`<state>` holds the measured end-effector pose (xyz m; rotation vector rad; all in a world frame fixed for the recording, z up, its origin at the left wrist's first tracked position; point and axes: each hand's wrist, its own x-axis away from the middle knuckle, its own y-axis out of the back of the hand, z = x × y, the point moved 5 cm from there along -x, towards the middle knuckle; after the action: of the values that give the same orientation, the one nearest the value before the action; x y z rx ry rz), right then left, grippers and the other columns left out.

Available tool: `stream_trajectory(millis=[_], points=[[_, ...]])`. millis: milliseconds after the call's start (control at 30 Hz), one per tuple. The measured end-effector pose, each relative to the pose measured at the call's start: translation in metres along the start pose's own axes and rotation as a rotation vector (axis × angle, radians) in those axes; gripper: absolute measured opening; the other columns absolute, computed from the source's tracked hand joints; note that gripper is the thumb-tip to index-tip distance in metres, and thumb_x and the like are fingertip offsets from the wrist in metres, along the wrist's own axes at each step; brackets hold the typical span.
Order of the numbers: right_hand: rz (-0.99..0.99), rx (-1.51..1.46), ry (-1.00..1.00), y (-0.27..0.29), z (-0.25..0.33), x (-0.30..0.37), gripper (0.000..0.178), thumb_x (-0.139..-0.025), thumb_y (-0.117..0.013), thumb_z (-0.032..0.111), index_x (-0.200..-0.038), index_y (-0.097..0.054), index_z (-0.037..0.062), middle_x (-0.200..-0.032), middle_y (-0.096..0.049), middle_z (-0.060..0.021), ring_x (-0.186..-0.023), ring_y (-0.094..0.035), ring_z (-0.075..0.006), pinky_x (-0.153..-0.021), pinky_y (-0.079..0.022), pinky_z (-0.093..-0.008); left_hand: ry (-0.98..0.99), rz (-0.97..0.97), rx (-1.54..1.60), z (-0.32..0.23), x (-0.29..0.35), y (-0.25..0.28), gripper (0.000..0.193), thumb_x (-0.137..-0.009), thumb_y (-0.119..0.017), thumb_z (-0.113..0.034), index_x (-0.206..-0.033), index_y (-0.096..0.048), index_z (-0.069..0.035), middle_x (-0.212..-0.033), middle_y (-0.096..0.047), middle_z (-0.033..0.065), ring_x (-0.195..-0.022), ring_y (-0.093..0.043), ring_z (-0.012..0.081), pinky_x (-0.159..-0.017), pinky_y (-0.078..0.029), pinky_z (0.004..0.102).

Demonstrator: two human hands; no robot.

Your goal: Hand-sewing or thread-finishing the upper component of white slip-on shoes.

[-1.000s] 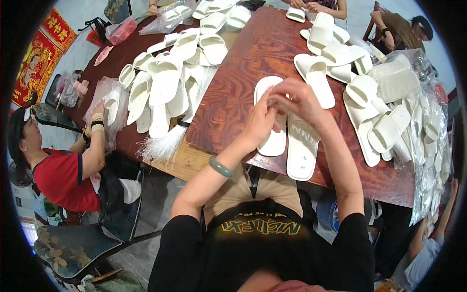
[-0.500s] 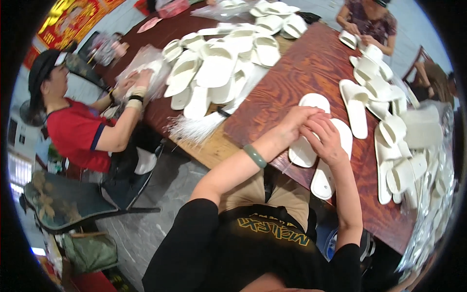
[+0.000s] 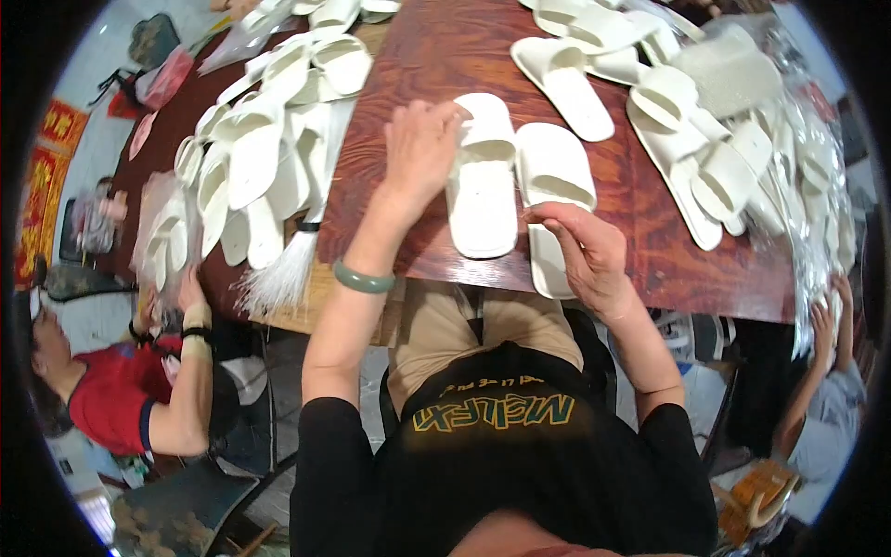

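Note:
A pair of white slide slippers lies on the reddish-brown tabletop before me, soles down: a left slipper (image 3: 483,209) and a right slipper (image 3: 555,167) close beside it. My left hand (image 3: 419,153), with a green bangle on its wrist, is at the left slipper's toe end. Its fingers are loosely bent and apart, partly blurred; one fingertip reaches the slipper's edge. Over the right slipper's heel part, my right hand (image 3: 589,251) holds thumb and index finger pinched together near the gap between the two. Whatever is in that pinch is too small to make out.
A bundle of white strings (image 3: 286,277) hangs at the table's left edge, by a heap of slippers (image 3: 255,153). More slippers (image 3: 664,102) and clear plastic bags (image 3: 789,139) crowd the right. A person in red (image 3: 116,395) works at left; another person's hands (image 3: 826,320) are at right.
My hands, together over the slippers before, have parted: the left went to the slipper's left side, the right nearer me. The slippers now lie side by side, and my view has turned.

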<state>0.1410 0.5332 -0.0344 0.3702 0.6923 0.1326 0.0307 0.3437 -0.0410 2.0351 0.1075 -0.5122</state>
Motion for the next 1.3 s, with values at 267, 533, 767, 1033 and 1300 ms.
stream_trajectory(millis=[267, 533, 767, 1033, 1300], points=[[-0.137, -0.046, -0.727, 0.01, -0.043, 0.06, 0.018, -0.088, -0.054, 0.005, -0.102, -0.064, -0.0001, -0.08, -0.064, -0.0164, -0.076, -0.065, -0.0261, -0.066, -0.049, -0.0319, -0.157, 0.612, 0.524, -0.033, -0.058, -0.098, 0.028, -0.093, -0.045, -0.022, -0.097, -0.063, 0.0, -0.09, -0.065, 0.0092, -0.085, -0.059, 0.0193, -0.08, -0.045, 0.032], [0.14, 0.562, -0.452, 0.024, -0.024, 0.038, 0.014, -0.083, -0.051, 0.011, -0.087, -0.061, 0.0025, -0.069, -0.061, -0.0202, -0.065, -0.06, -0.0394, -0.059, -0.046, -0.0468, -0.015, 0.743, 0.515, -0.04, -0.034, -0.088, 0.028, -0.092, -0.047, -0.021, -0.094, -0.064, 0.001, -0.087, -0.065, 0.0117, -0.08, -0.059, 0.0205, -0.077, -0.046, 0.0312], [0.293, 1.045, -0.422, 0.022, -0.009, 0.054, 0.01, -0.077, -0.052, 0.003, -0.084, -0.057, 0.0002, -0.064, -0.058, -0.0179, -0.059, -0.06, -0.0341, -0.051, -0.046, -0.0434, -0.365, 0.775, 0.498, -0.062, -0.021, -0.098, 0.023, -0.086, -0.048, -0.015, -0.092, -0.064, 0.001, -0.085, -0.065, 0.0158, -0.083, -0.061, 0.0287, -0.076, -0.046, 0.0366], [0.022, 0.934, -0.336, 0.006, -0.032, 0.034, 0.011, -0.082, -0.058, 0.012, -0.08, -0.06, 0.0019, -0.068, -0.061, -0.0168, -0.06, -0.06, -0.0347, -0.056, -0.047, -0.043, -0.245, 1.112, 0.683, -0.066, -0.018, -0.11, 0.019, -0.084, -0.058, -0.018, -0.088, -0.066, -0.002, -0.069, -0.058, 0.0005, -0.062, -0.051, 0.0098, -0.056, -0.042, 0.0262], [-0.008, 0.976, -0.348, 0.003, -0.051, 0.031, 0.017, -0.071, -0.066, 0.016, -0.065, -0.061, 0.0011, -0.064, -0.06, -0.0186, -0.06, -0.061, -0.0337, -0.057, -0.048, -0.0425, -0.23, 1.13, 0.672, -0.066, -0.019, -0.103, 0.019, -0.086, -0.057, -0.021, -0.087, -0.067, -0.005, -0.069, -0.055, -0.0027, -0.061, -0.047, 0.0087, -0.056, -0.038, 0.0256]])
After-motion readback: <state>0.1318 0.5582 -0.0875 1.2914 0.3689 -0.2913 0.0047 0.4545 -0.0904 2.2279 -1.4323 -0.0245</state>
